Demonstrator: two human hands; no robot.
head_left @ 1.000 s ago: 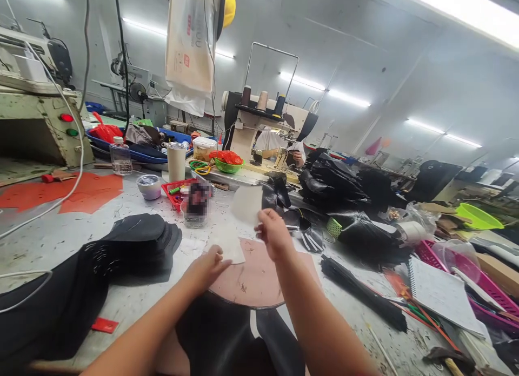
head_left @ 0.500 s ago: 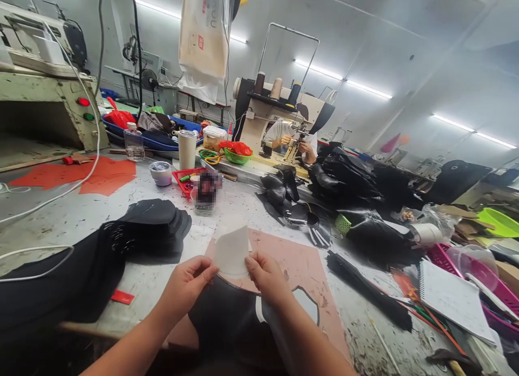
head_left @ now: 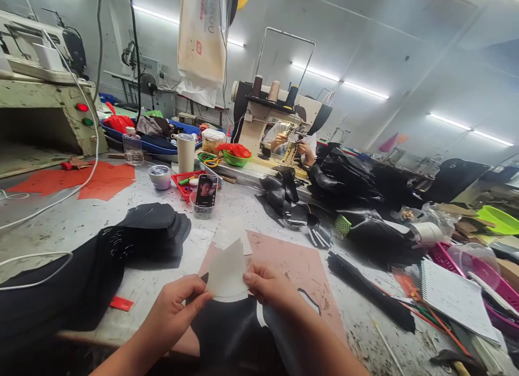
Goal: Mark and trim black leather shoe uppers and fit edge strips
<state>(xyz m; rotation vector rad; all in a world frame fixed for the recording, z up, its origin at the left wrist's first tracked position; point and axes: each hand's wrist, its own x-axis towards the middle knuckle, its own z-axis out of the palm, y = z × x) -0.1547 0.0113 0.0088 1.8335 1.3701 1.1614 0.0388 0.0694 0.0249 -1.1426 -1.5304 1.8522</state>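
- Our left hand (head_left: 178,306) and right hand (head_left: 270,283) pinch opposite sides of the white piece (head_left: 227,270), at the black piece's (head_left: 235,333) far edge.
- Uneven pulling could crease it or set it askew.
- If one pinch slackens, it might slip onto the pink board (head_left: 290,262).

An off-white sheet (head_left: 227,270), curved edge down, tilts by a black piece (head_left: 229,333) toward the near edge of the pink surface (head_left: 294,262).
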